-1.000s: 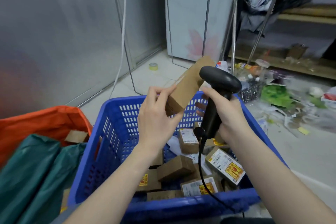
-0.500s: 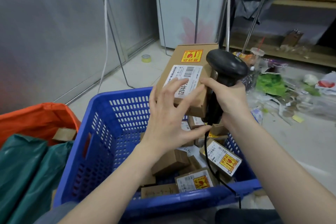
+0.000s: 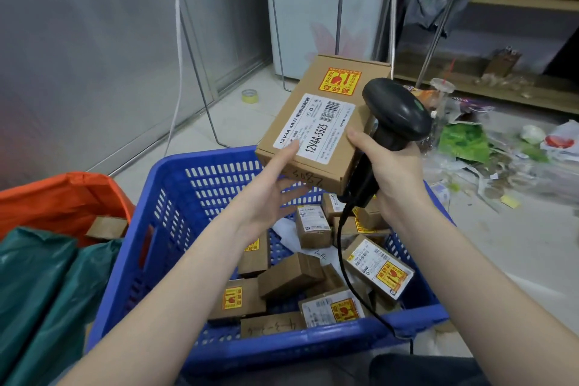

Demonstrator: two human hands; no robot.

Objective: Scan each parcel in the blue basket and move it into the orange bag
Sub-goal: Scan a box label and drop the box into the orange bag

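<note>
- Head view, progress: cardboard parcel (image 3: 316, 128) held up over far rim of blue basket (image 3: 175, 197), at abt 12 o'clock from basket centre, white label w/ barcode facing up.
- Scan judged not yet done: scanner (image 3: 391, 122) sits at parcel's 3 o'clock edge, head not aimed at barcode.
- Plenty left: many small boxes in basket, e.g. labelled box (image 3: 377, 266) at 4 o'clock, plain brown box (image 3: 289, 274) near centre, more along near wall.
- Orange bag (image 3: 62, 200) at 9 o'clock of basket, open; one cardboard piece (image 3: 106, 227) showing at its mouth, so perhaps a parcel already moved. Count inside can't tell.
- Green bags (image 3: 40, 291) at 8 o'clock, partly covering orange bag's near side.
- Left hand (image 3: 269, 194): reaching in from 7 o'clock, palm under parcel's near-left corner, fingers mostly straight, one fingertip on label edge. Supports rather than clamps.
- Right hand (image 3: 391, 172): coming from 5 o'clock, wrapped round scanner handle, thumb stretched onto parcel top at its near-right edge, steadying it. Cable trailing down over basket's near rim.
- Background: tape roll (image 3: 250, 95) on floor at 11 o'clock, litter pile (image 3: 488, 160) at 3 o'clock.
- Next, as a judgement: free scanner from parcel, aim at barcode, then swing parcel to 9 o'clock into bag.
</note>
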